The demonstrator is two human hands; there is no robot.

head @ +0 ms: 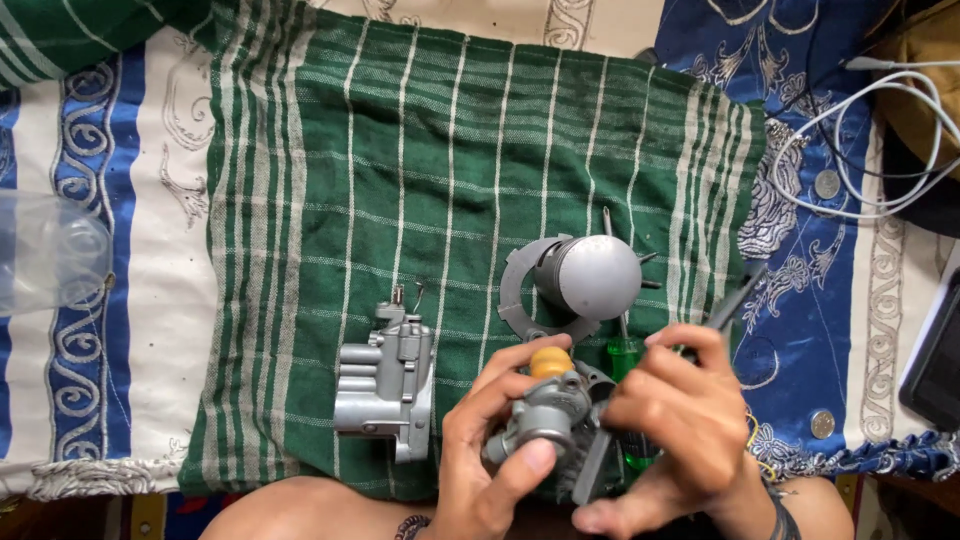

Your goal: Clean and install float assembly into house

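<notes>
The left hand [490, 450] wraps its fingers around a small grey metal part [548, 415] with a yellow knob [551, 361], holding it at the near edge of the green cloth [450, 170], while the right hand [680, 425] pinches a dark thin tool [735, 298] between closed fingers, its tip pointing far and right. Just left of the held part a grey casting [388, 385] lies on the cloth, beyond it sits a grey dome [598, 275] on a ring, a green screwdriver handle [628, 360] shows between the hands, and white cables [880, 140] lie far right.
</notes>
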